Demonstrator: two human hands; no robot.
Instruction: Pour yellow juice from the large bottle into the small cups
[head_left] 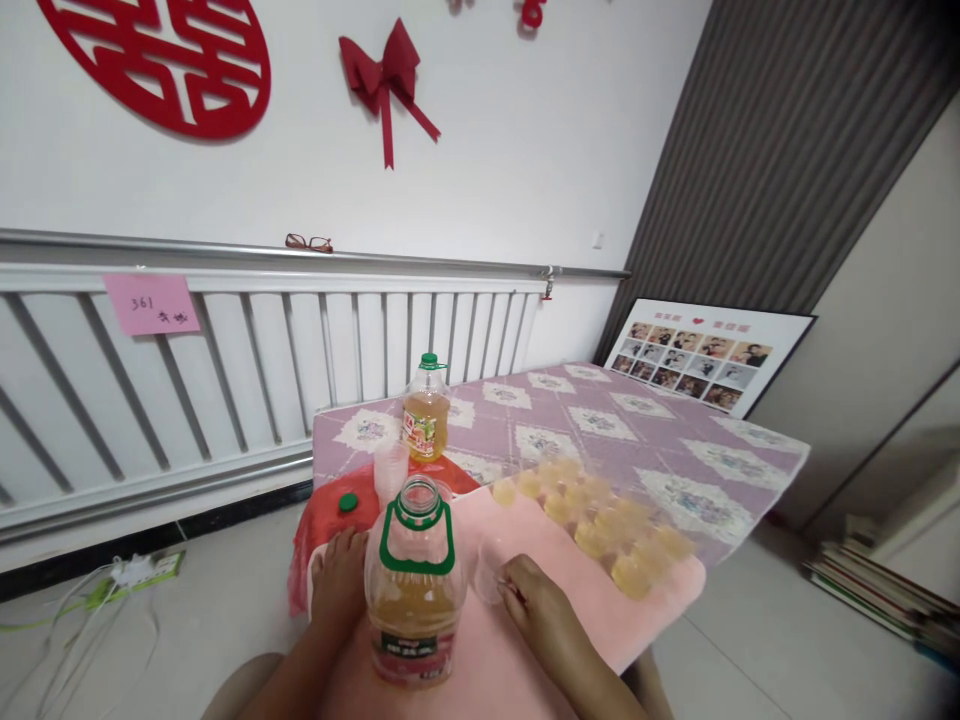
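Left hand (339, 585) lies flat, fingers spread on the pink towel (525, 650), touching the side of the open oil bottle (415, 590) but not gripping it. Right hand (534, 598) sits on the towel on the bottle's other side, fingertips pinching the rim of a small clear cup (487, 572); I read that as a light hold. Bottle stands upright between both hands, near edge of the table, neck uncapped, green handle ring on it, amber liquid filling the lower part. I see its green cap (348, 502) on the red cloth (330, 520) just behind the left hand. Stack of clear cups (391, 470) stands behind the bottle. Second bottle (425, 410), capped, stands farther back on the purple tablecloth (600, 420). Filled cups (600, 515) of yellow liquid sit in rows on the towel, right of the right hand.
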